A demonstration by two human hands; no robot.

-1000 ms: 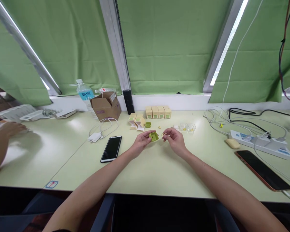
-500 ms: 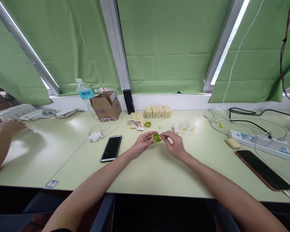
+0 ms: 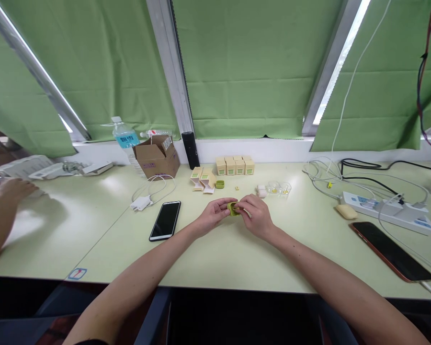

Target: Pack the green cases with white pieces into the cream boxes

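Observation:
Between the thumb and fingers of my left hand (image 3: 214,215) is a small olive-green box (image 3: 232,209), its hollow side facing me. My right hand (image 3: 255,214) is closed in a pinch, fingertips at the box's opening; the small thing in them is mostly hidden. Beyond my hands lie another small green box part (image 3: 220,184) and a tiny yellowish piece (image 3: 237,188). Two opened cream cartons (image 3: 202,179) rest to the left of these. Several closed cream cartons (image 3: 234,166) stand in a row behind.
Clear round cups (image 3: 278,188) with yellow bits sit to the right. A phone (image 3: 165,221) lies left of my arms, another phone (image 3: 391,251) far right by a power strip (image 3: 388,212) and cables. A cardboard box (image 3: 157,158) stands back left. Another person's hand (image 3: 12,191) is at the left edge.
My right fingertips have moved left into the green box's opening, bringing the small pale piece there. The box has turned slightly in my left hand and is more covered by fingers.

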